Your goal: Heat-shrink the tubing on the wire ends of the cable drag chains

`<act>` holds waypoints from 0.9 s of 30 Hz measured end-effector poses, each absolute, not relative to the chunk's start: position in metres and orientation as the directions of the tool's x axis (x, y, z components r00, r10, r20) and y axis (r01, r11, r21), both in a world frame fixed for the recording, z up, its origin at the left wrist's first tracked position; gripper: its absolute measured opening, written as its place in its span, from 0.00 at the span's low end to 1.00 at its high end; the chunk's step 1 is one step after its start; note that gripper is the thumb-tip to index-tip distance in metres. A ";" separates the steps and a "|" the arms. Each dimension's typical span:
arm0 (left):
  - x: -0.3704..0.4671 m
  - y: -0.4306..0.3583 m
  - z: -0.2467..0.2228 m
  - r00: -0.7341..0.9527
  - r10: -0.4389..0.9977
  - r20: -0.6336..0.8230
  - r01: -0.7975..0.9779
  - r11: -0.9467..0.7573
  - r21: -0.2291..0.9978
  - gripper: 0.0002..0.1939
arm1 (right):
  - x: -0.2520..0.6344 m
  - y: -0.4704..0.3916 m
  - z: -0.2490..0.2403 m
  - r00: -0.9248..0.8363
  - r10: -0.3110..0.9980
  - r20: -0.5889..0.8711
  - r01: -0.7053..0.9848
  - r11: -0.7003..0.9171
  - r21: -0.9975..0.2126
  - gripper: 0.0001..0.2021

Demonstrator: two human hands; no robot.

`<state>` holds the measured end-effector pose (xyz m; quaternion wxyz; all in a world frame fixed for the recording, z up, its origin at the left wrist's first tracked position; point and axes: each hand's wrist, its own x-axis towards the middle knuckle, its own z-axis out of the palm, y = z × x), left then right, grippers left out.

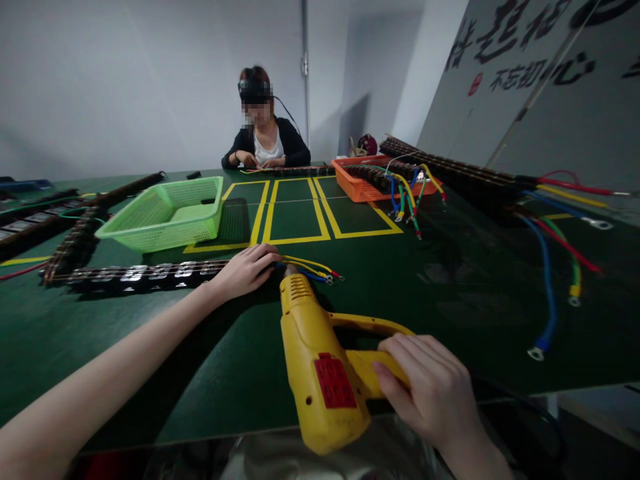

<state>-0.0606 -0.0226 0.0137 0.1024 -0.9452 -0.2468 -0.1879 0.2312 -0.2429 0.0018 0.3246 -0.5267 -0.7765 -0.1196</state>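
My right hand (pixel 433 387) is wrapped round the handle of a yellow heat gun (pixel 317 360) with a red label. The gun's metal nozzle points away from me, toward the wires near my left hand. My left hand (pixel 247 270) lies over the right end of a black cable chain (pixel 145 277), its fingers bent round that end. Past the fingertips, yellow and blue wires (pixel 313 268) with ring terminals stick out to the right, and a red tip shows among them. The grip under the left palm is hidden.
A light green basket (pixel 165 213) stands behind the chain. An orange basket (pixel 357 187) holds more wired chains, and others (pixel 450 167) are stacked at right, their wire ends hanging toward me. Yellow tape (pixel 295 240) marks the green table. A co-worker (pixel 267 143) sits opposite.
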 end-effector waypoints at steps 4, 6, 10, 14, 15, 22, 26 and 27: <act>-0.044 -0.013 0.010 0.797 0.465 0.385 0.505 -0.863 -0.004 0.15 | 0.225 -0.239 0.004 -0.214 0.760 0.614 0.918 0.372 -0.140 0.16; -0.036 -0.008 0.008 0.779 0.486 0.397 0.522 -0.852 0.018 0.14 | 0.221 -0.237 0.006 -0.195 0.774 0.602 0.931 0.339 -0.134 0.17; -0.020 0.003 0.005 0.731 0.506 0.458 0.559 -0.829 0.024 0.13 | 0.209 -0.228 0.009 -0.137 0.798 0.587 0.952 0.270 -0.144 0.17; -0.020 0.003 0.003 0.651 0.516 0.557 0.637 -0.770 -0.031 0.12 | 0.203 -0.221 0.012 -0.107 0.829 0.549 0.960 0.230 -0.162 0.17; -0.022 0.001 0.003 0.631 0.524 0.572 0.667 -0.743 -0.055 0.11 | 0.203 -0.221 0.014 -0.103 0.837 0.538 0.960 0.225 -0.166 0.17; -0.030 -0.005 0.003 0.581 0.588 0.563 0.677 -0.733 0.066 0.08 | 0.186 -0.220 0.020 -0.102 0.869 0.484 0.968 0.200 -0.154 0.19; -0.033 -0.002 0.003 0.617 0.557 0.556 0.605 -0.788 0.119 0.09 | 0.171 -0.219 0.017 -0.080 0.862 0.501 0.976 0.170 -0.137 0.20; -0.035 -0.001 0.003 0.625 0.554 0.550 0.598 -0.792 0.119 0.10 | 0.168 -0.219 0.016 -0.074 0.860 0.506 0.977 0.165 -0.136 0.20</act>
